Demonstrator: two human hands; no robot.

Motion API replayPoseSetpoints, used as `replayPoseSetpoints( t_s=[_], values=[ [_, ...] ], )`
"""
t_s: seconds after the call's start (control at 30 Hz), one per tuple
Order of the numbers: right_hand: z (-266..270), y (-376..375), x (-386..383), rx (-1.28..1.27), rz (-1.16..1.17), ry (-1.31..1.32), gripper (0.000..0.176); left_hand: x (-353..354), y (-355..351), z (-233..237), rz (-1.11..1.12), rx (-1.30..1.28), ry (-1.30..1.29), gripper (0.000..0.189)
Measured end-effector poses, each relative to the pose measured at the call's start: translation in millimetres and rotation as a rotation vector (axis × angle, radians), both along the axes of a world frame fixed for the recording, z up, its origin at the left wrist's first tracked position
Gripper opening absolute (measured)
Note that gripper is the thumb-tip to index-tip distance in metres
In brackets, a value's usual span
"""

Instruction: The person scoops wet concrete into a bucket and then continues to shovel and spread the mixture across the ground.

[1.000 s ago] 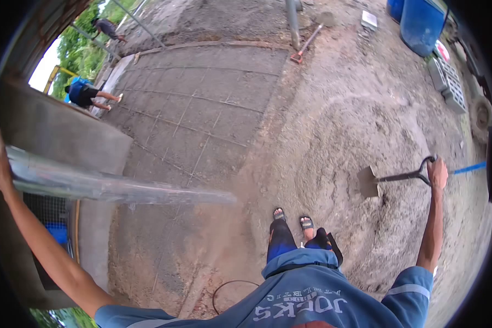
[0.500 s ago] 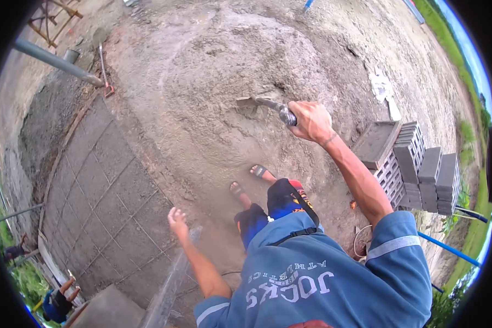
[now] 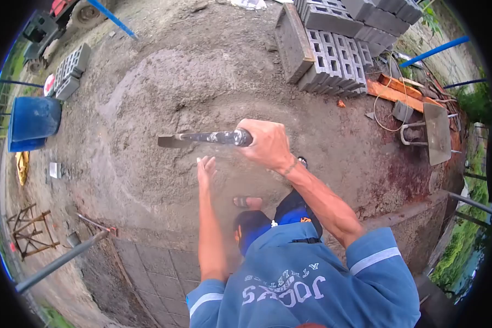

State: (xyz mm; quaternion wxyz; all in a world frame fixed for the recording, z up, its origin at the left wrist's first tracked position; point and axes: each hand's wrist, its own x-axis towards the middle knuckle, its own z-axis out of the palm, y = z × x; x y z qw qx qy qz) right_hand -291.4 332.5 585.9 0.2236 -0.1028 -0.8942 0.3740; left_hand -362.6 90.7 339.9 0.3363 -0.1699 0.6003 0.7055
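Note:
My right hand (image 3: pixel 265 143) is closed around the end of the dark, mortar-spotted handle of a shovel (image 3: pixel 216 138). The shovel's grey blade points left, over a broad patch of wet cement mix (image 3: pixel 153 104) on the ground. My left hand (image 3: pixel 206 170) is just below the shaft, its fingers stretched out and holding nothing. It appears apart from the handle. One sandalled foot shows below on the grey ground, the other partly behind my right forearm.
Hollow concrete blocks (image 3: pixel 333 60) are stacked at upper right beside a wooden box (image 3: pixel 292 46). A wheelbarrow (image 3: pixel 436 134) stands at right. A blue drum (image 3: pixel 35 123) and more blocks (image 3: pixel 72 71) are at left. A metal pole (image 3: pixel 65 259) rises near a lying shovel (image 3: pixel 95 223).
My view has turned right, so the block stack now sits at top and the wheelbarrow shows. My left hand has come up close to the shovel's shaft; the right hand keeps its grip.

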Motion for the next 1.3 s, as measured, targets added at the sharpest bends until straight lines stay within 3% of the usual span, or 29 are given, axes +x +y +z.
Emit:
replayPoseSetpoints(
  t_s=[0.07,0.1,0.17,0.2,0.27,0.33,0.37,0.4,0.43,0.5,0.57,0.63,0.7,0.83,0.9,0.97,1.1,1.3],
  values=[
    [-2.6,84.8,61.5,-0.252,-0.248,-0.031,0.017,-11.8,70.4,15.9,0.202,0.009,-0.265,0.084],
    [-15.3,124.8,100.0,-0.46,-0.356,-0.159,0.015,-20.4,104.5,3.6,0.202,0.101,-0.238,0.087],
    [-55.0,185.7,183.7,-0.768,-0.6,-0.153,0.008,-26.9,160.6,-36.3,0.192,0.266,-0.21,0.095],
    [-80.7,207.5,235.3,-0.859,-0.701,-0.229,0.008,-24.1,205.1,-53.7,0.44,0.193,-0.223,0.071],
    [-158.2,230.1,339.6,-0.98,-0.859,-0.291,0.007,15.7,259.7,-119.8,0.458,0.039,-0.239,0.025],
    [-216.8,215.4,436.4,-0.935,-1.007,-0.561,0.006,86.9,323.3,-156.4,0.274,-0.012,-0.353,0.019],
    [-245.1,189.8,481.9,-1.038,-1.141,-0.538,0.008,119.0,352.1,-172.8,0.144,-0.071,-0.425,0.017],
    [-263.3,160.2,510.2,-1.169,-1.329,-0.353,0.011,153.5,375.4,-204.1,0.017,-0.069,-0.441,0.017],
    [-274.2,134.1,534.8,-1.178,-1.441,-0.357,0.01,186.8,402.9,-225.1,-0.092,-0.113,-0.505,0.018],
    [-300.9,76.8,566.9,-1.186,-1.848,-0.037,0.003,255.0,448.5,-277.9,-0.28,-0.136,-0.557,0.018],
    [-326.6,40.9,591.5,-1.137,-1.955,0.052,0.007,320.4,481.3,-340.8,-0.537,-0.169,-0.556,0.02],
    [-354.9,24.7,584.7,-1.054,-2.085,0.113,0.011,364.5,511.5,-389.3,-0.752,-0.233,-0.538,0.023],
    [-388.0,37.1,565.3,-0.915,-2.227,0.138,0.013,382.8,533.3,-438.0,-0.795,-0.167,-0.577,0.024],
    [-478.1,47.7,567.7,-0.834,-2.111,0.104,0.021,317.3,533.8,-478.3,-0.674,-0.119,-0.557,0.024],
    [-510.8,41.3,540.3,-0.914,-2.095,0.088,0.022,277.4,513.3,-516.7,-0.789,-0.111,-0.516,0.023],
    [-520.9,28.0,512.2,-0.956,-2.16,0.041,0.022,262.6,499.0,-524.5,-0.82,-0.084,-0.499,0.021],
    [-541.5,-22.5,482.0,-0.791,-2.211,0.06,0.023,219.3,466.0,-500.5,-0.715,-0.017,-0.515,0.014],
    [-571.2,76.4,409.2,-0.688,-1.912,0.046,0.026,81.2,431.0,-506.6,-0.455,0.112,-0.485,0.013]
  ],
)
